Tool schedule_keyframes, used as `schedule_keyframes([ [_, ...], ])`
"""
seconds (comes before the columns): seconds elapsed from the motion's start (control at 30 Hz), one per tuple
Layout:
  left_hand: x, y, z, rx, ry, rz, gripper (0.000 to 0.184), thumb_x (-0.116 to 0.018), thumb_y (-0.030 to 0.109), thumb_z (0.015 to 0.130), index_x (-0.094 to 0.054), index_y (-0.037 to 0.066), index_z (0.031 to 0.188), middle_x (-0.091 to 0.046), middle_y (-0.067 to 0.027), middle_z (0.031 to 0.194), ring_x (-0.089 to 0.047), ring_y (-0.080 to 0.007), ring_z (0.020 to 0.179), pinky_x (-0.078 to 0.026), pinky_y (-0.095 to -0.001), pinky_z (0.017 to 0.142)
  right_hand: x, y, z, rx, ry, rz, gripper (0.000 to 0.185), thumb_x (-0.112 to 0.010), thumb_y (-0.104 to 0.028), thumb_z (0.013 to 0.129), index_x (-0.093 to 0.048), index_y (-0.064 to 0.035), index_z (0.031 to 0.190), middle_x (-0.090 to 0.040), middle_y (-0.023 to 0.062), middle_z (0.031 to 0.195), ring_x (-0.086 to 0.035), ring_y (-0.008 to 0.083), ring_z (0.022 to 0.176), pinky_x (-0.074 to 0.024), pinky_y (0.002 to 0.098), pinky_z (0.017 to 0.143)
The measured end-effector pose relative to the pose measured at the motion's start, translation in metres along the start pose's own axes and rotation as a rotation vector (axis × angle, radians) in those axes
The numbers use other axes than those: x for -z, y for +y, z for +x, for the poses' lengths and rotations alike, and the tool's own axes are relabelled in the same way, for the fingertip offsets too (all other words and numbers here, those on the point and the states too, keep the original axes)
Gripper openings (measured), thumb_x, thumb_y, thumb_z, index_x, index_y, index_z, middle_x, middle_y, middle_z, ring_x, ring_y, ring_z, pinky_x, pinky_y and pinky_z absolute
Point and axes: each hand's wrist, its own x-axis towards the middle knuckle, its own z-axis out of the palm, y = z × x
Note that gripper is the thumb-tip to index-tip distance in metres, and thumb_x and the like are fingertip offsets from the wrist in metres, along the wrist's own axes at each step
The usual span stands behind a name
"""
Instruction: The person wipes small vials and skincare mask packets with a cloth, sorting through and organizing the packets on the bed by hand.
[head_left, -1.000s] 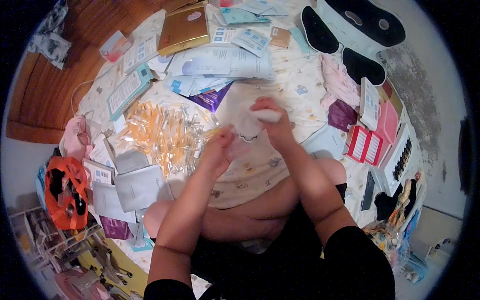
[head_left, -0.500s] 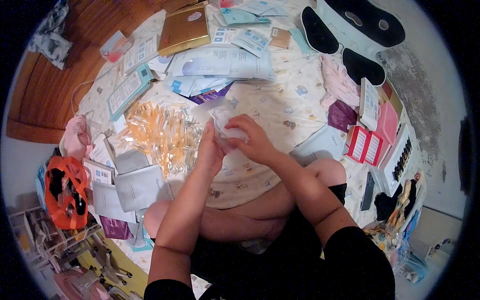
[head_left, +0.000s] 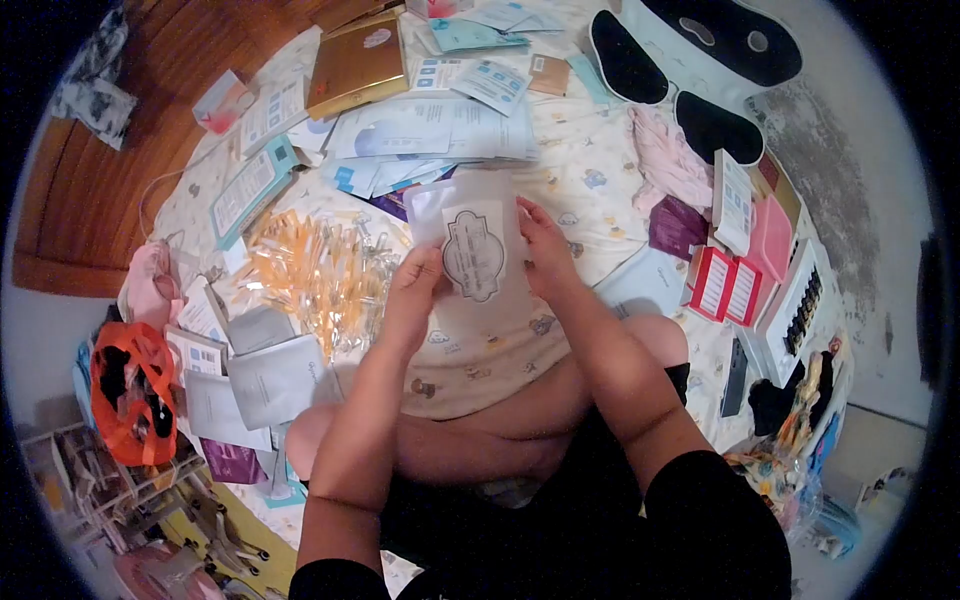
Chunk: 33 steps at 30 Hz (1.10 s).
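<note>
A translucent whitish pouch (head_left: 478,245) with a dark ornate label frame printed on it is spread flat between my two hands. My left hand (head_left: 415,285) grips its left edge, thumb on the front. On the opposite side, my right hand (head_left: 543,250) pinches the right edge. I cannot tell whether anything lies inside the pouch. Just left of my left hand lies a heap of slim clear-and-orange ampoule-like sticks (head_left: 315,270). Beyond the pouch is a stack of white and blue sachets (head_left: 430,130).
A gold box (head_left: 358,68) stands at the back. Silver sachets (head_left: 280,378) lie by the left knee. An orange bag (head_left: 133,390) is at far left. On the right are a red box (head_left: 722,288), a pink cloth (head_left: 668,160) and a white tray of small dark bottles (head_left: 797,310).
The pouch was bunched at an angle between both hands; now it is opened out flat with its printed face up. My right hand has moved right, to the pouch's right edge.
</note>
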Motion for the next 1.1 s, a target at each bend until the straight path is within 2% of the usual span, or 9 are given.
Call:
schedule_keyframes([
  [0.1, 0.022, 0.007, 0.003, -0.089, 0.178, 0.58, 0.022, -0.046, 0.015, 0.09, -0.053, 0.006, 0.109, -0.059, -0.0048, 0.083, -0.055, -0.0126, 0.07, -0.044, -0.0284, 0.059, -0.013, -0.01, -0.015, -0.101, -0.228, 0.101, 0.029, -0.058, -0.013, 0.083, -0.052, -0.0073, 0.111, -0.056, 0.003, 0.088, -0.052, 0.0109, 0.071, -0.0436, 0.0247, 0.059],
  [0.23, 0.052, 0.034, 0.001, -0.334, 0.418, 0.797, 0.022, -0.048, 0.011, 0.087, -0.052, 0.007, 0.108, -0.058, -0.0081, 0.073, -0.054, -0.0171, 0.057, -0.043, -0.0303, 0.054, -0.012, -0.016, -0.015, 0.041, -0.262, -0.152, 0.033, -0.063, -0.012, 0.079, -0.052, -0.0065, 0.11, -0.056, 0.0028, 0.08, -0.05, 0.0095, 0.062, -0.0396, 0.0227, 0.05],
  [0.33, 0.06, 0.057, -0.008, -0.21, 0.623, 0.992, 0.034, -0.052, 0.007, 0.083, -0.046, 0.006, 0.117, -0.057, -0.0151, 0.092, -0.056, -0.0239, 0.075, -0.044, -0.0331, 0.066, -0.004, -0.02, -0.01, 0.08, -0.071, -0.218, 0.035, -0.065, -0.008, 0.075, -0.053, -0.0069, 0.108, -0.055, 0.0027, 0.073, -0.047, 0.0091, 0.056, -0.0371, 0.0233, 0.047],
  [0.4, 0.067, 0.053, -0.008, -0.458, 0.892, 1.521, 0.05, -0.056, 0.005, 0.078, -0.037, 0.005, 0.124, -0.043, -0.0208, 0.118, -0.047, -0.0323, 0.101, -0.039, -0.0382, 0.084, -0.002, -0.02, -0.009, 0.05, 0.002, -0.31, 0.034, -0.063, -0.004, 0.072, -0.056, -0.007, 0.104, -0.054, 0.0029, 0.07, -0.046, 0.0089, 0.053, -0.0358, 0.0225, 0.047],
  [0.5, 0.054, 0.049, -0.003, -0.643, 0.807, 1.456, 0.061, -0.06, 0.004, 0.073, -0.032, 0.004, 0.128, -0.026, -0.0212, 0.131, -0.033, -0.0372, 0.116, -0.03, -0.0423, 0.095, 0.0, -0.014, -0.005, 0.084, 0.075, -0.438, 0.031, -0.059, 0.0, 0.071, -0.058, -0.0071, 0.101, -0.054, 0.0027, 0.07, -0.048, 0.0095, 0.051, -0.0387, 0.0235, 0.05],
  [0.63, 0.033, 0.031, 0.002, -0.6, 0.5, 1.3, 0.056, -0.06, 0.005, 0.072, -0.039, 0.003, 0.123, -0.035, -0.0216, 0.126, -0.036, -0.0376, 0.113, -0.031, -0.043, 0.095, 0.011, 0.004, 0.004, 0.369, 0.044, -0.607, 0.026, -0.059, -0.003, 0.073, -0.058, -0.008, 0.099, -0.058, 0.0056, 0.074, -0.056, 0.0164, 0.06, -0.0438, 0.0277, 0.057],
  [0.7, 0.028, 0.027, 0.004, -0.566, 0.45, 1.267, 0.05, -0.06, 0.005, 0.073, -0.042, 0.002, 0.119, -0.04, -0.0208, 0.121, -0.04, -0.0367, 0.11, -0.033, -0.0421, 0.093, 0.012, 0.005, 0.003, 1.004, 0.001, -1.218, 0.023, -0.06, -0.008, 0.075, -0.058, -0.009, 0.098, -0.06, 0.0086, 0.082, -0.06, 0.0251, 0.074, -0.046, 0.0325, 0.066],
  [0.83, 0.028, 0.027, 0.004, -0.484, 0.254, 1.071, 0.035, -0.056, 0.005, 0.076, -0.049, 0.003, 0.111, -0.05, -0.0167, 0.113, -0.048, -0.0328, 0.103, -0.037, -0.0388, 0.09, -0.021, -0.003, -0.008, 0.869, -0.044, -1.334, 0.023, -0.061, -0.014, 0.076, -0.058, -0.0095, 0.098, -0.06, 0.0103, 0.089, -0.058, 0.0292, 0.083, -0.0459, 0.0346, 0.07],
  [1.1, 0.032, 0.018, 0.005, -0.353, 0.198, 0.862, 0.026, -0.054, 0.009, 0.081, -0.054, 0.002, 0.105, -0.058, -0.0149, 0.101, -0.059, -0.0263, 0.087, -0.045, -0.035, 0.077, -0.11, -0.018, 0.086, 0.878, 0.017, -2.2, 0.02, -0.052, -0.014, 0.077, -0.06, -0.0084, 0.095, -0.062, 0.0106, 0.083, -0.061, 0.0254, 0.074, -0.0479, 0.0372, 0.063],
])
